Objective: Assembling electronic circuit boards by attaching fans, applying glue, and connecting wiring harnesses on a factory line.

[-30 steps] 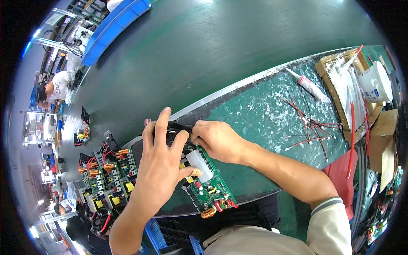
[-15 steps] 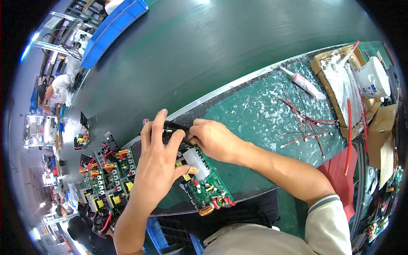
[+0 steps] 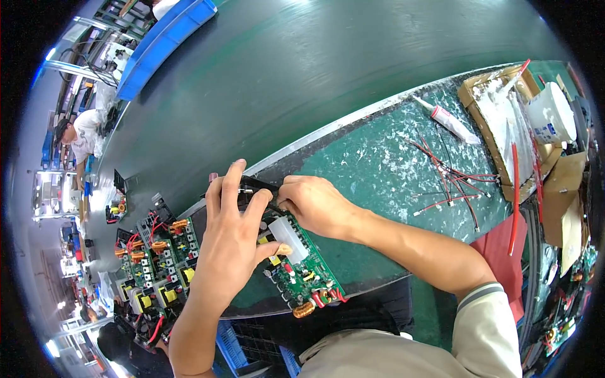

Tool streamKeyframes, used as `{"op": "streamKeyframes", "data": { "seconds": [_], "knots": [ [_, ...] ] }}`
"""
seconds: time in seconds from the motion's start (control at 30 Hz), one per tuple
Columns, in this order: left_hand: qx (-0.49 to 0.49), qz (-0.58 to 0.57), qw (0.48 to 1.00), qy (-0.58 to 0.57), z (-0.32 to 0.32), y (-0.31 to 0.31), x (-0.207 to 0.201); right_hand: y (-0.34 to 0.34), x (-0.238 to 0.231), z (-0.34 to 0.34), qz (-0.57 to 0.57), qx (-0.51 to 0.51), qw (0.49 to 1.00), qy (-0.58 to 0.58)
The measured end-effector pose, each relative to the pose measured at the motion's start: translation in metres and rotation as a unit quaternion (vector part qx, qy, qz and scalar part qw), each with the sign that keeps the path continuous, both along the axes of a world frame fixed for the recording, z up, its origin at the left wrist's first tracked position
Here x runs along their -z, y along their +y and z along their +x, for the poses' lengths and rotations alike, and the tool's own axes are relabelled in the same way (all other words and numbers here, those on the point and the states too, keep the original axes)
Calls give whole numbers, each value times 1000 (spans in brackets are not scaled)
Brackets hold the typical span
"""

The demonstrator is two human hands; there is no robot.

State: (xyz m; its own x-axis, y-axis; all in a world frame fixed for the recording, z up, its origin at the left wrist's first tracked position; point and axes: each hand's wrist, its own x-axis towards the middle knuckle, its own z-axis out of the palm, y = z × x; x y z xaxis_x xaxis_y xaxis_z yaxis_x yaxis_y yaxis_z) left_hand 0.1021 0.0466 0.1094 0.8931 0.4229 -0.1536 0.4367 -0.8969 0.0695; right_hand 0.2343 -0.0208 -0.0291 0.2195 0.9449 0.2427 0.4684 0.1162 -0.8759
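A green circuit board lies near the bench's front edge, carrying a white block, a copper coil and short red wires. My left hand spans the board's left side and grips it. Its thumb rests beside the white block, and its bent fingers reach over the black part at the far end. At the board's far right corner, my right hand is closed with its fingertips pinched together. Whatever sits between those fingertips is hidden.
More circuit boards stand close at left. Loose red and black wires, a sealant tube, a cardboard tray smeared white, and a white bucket are at right. A blue bin is far left; a person works there.
Both hands keep nearly the same place on the board; my right fingertips have shifted very slightly. The whole view has moved a little. The far-left person has straightened up somewhat.
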Motion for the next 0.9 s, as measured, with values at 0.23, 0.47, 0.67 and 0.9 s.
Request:
{"op": "streamKeyframes", "data": {
  "seconds": [0.23,0.47,0.67,0.9],
  "knots": [
    [5,2,1000,-4,0,0,0,-3,-10,3,-20,-19,998,-63],
    [19,-6,1000,-13,-1,2,0,0,-1,-4,-25,21,999,-36],
    [15,-4,1000,-10,-3,2,1,1,-6,-2,-53,13,998,-8],
    [24,-2,1000,-11,-1,2,-2,1,-10,5,-64,-19,998,-21]
  ]
}}
